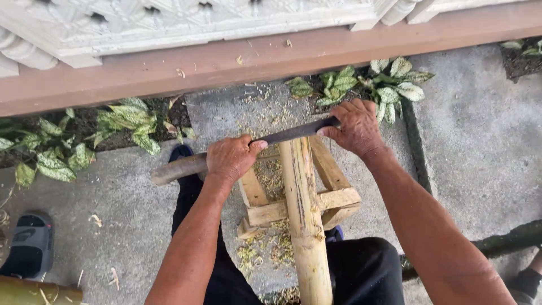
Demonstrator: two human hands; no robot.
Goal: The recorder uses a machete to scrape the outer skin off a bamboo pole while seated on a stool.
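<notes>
Grey concrete paving (480, 141) runs along a brown ledge (226, 62), with spotted-leaf plants (372, 85) growing in the gap between them.

From the head camera, a bamboo pole (305, 214) lies lengthwise toward the person, its far end propped on a small wooden stand (333, 197). A long dark blade (293, 133) sits crosswise on the pole's far end. The left hand (231, 158) is wrapped tight around the curved handle (178, 168); the right hand (355, 127) presses down on the blade's far tip, fingers curled over its back. To scrape cleanly, I judge both hands should press evenly, keeping the edge square to the pole. Shavings (271, 175) litter the ground. No container shows. A dark sandal (31, 240) lies at the left.
</notes>
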